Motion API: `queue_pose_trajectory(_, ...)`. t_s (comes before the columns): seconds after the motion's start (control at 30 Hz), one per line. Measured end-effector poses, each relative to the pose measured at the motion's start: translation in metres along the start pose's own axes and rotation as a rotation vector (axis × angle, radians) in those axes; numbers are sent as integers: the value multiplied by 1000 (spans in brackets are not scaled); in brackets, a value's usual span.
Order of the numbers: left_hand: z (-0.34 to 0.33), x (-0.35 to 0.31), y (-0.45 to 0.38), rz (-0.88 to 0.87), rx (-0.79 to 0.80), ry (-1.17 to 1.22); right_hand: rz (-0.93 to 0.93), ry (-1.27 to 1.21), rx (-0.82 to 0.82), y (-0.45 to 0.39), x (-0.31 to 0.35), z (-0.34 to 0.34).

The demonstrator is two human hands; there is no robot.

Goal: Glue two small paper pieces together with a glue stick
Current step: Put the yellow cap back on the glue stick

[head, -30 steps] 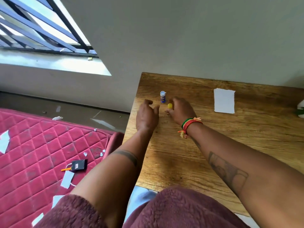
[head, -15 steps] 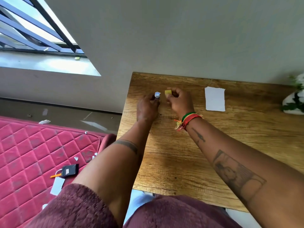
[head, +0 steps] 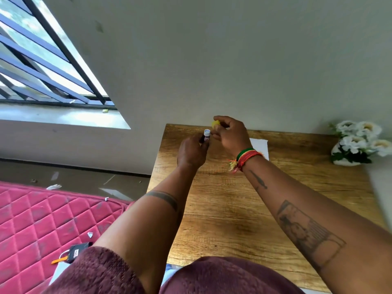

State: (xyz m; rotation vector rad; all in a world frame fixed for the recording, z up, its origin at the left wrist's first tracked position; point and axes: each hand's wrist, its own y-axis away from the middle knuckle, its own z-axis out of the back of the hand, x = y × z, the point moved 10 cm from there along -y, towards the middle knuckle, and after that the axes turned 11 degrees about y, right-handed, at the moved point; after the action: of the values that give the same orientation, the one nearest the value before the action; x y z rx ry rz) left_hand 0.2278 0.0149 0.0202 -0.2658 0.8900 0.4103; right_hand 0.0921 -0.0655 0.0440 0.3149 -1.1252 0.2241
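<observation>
My left hand (head: 192,152) grips a small glue stick (head: 206,135) upright above the far left part of the wooden table (head: 233,209); its white top shows and it has no cap on. My right hand (head: 230,135) is just to its right and pinches the yellow cap (head: 216,123) between thumb and fingers, slightly above the stick. A white paper piece (head: 259,146) lies flat on the table behind my right wrist, partly hidden by it.
A white vase of white flowers (head: 356,143) stands at the table's far right. The wall runs along the table's back edge. Left of the table lies a red quilted mattress (head: 42,219) with paper scraps and a small black device (head: 76,251).
Both hands have lifted off the table. The left hand took up the glue stick, the right hand took up the yellow cap and raised it beside the stick. The view tilted upward.
</observation>
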Motion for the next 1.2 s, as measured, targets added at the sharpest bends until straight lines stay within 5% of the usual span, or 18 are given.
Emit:
queue_pose_trajectory(0.33,-7,-44,10,-117,13,-14,-128,-253,37,22,-15,26)
queue_pose_trajectory(0.83,-22,-71,20,-291,101,-224,219,660,53,36,24,43)
queue_pose_trajectory(1.2,-25,-80,19,-293,121,-205,335,843,53,39,35,46)
